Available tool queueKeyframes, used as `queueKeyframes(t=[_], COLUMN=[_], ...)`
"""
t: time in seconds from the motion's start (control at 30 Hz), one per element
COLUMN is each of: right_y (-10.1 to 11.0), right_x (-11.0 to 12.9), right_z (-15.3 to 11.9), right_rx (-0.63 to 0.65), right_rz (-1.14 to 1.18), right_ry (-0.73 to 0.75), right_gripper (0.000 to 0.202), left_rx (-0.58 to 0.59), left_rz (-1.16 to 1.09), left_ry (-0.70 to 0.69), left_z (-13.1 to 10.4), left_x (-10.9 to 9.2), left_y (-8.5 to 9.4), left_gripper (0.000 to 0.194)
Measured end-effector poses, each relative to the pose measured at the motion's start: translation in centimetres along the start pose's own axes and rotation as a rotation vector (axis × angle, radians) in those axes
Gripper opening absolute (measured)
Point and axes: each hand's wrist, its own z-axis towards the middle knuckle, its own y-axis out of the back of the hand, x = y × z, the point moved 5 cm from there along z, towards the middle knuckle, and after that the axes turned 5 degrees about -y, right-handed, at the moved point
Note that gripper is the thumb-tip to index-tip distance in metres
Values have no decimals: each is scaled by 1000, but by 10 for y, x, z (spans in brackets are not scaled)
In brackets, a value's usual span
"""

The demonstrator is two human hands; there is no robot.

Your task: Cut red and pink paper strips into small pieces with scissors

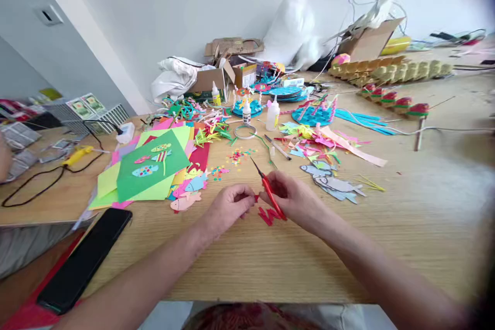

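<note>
My right hand [299,200] is closed around red-handled scissors [271,195], their dark blades pointing up and away to the left. Its fingertips meet those of my left hand [231,205] at a small red paper piece [256,198], which the left fingers pinch. Several red paper strips [269,215] lie on the table just below the scissors. Beyond my hands are scattered small colored paper bits [237,156]. Cut-out paper fish [196,183] lie left of my left hand, and grey paper fish [336,183] lie right of my right hand.
Green paper with glued fish [152,162] tops a colored paper stack at left. A black phone [87,258] lies at the near left edge. Glue bottles [273,115], a tape ring [245,132], a pen [278,148], paper scraps [317,139] and egg-carton pieces [398,100] stand or lie farther back.
</note>
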Motion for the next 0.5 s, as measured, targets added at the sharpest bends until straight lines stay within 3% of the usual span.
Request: queueKeyframes(t=[0.2, 0.5], right_y=[9, -1], right_x=[1, -3], right_z=[-35, -41], right_rx=[99, 86], right_rz=[-92, -183], right_ry=[-73, -38], right_gripper=[23, 25], left_rx=[-138, -114], left_rz=[-199, -295], left_ry=[0, 10], left_z=[-7, -8], left_x=[-8, -11], left_y=[3, -3], left_gripper=[14, 16])
